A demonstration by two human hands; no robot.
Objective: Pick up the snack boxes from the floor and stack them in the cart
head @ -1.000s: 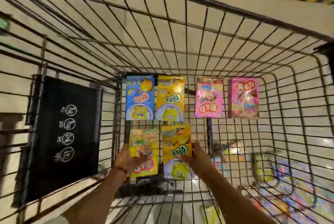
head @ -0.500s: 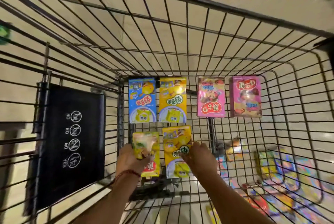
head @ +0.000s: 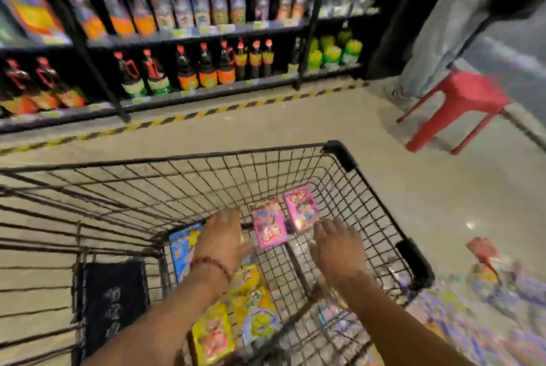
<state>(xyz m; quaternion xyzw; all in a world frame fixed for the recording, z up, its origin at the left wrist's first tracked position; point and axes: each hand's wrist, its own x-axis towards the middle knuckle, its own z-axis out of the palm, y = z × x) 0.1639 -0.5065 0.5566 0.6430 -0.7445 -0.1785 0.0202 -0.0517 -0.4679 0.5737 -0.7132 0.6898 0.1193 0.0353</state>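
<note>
Snack boxes lie flat on the floor of the black wire cart (head: pixel 189 155): two pink boxes (head: pixel 270 228) at the far side, a blue box (head: pixel 181 244) at the left, and two yellow boxes (head: pixel 251 300) nearer me. My left hand (head: pixel 223 235) hovers over the middle of the cart with fingers spread, holding nothing. My right hand (head: pixel 336 243) is raised beside the pink boxes, fingers straight and empty. More snack boxes (head: pixel 484 274) lie scattered on the floor to the right of the cart; the picture is blurred.
A black shelf of bottles (head: pixel 183 70) stands beyond a yellow-black floor stripe (head: pixel 177 118). A red plastic stool (head: pixel 455 105) and a person's legs (head: pixel 437 28) are at the far right. A black flap (head: pixel 109 306) hangs at the cart's left.
Both hands have let go of the two yellow boxes and lifted away from them. The view has swung up from the cart's floor toward the shelves.
</note>
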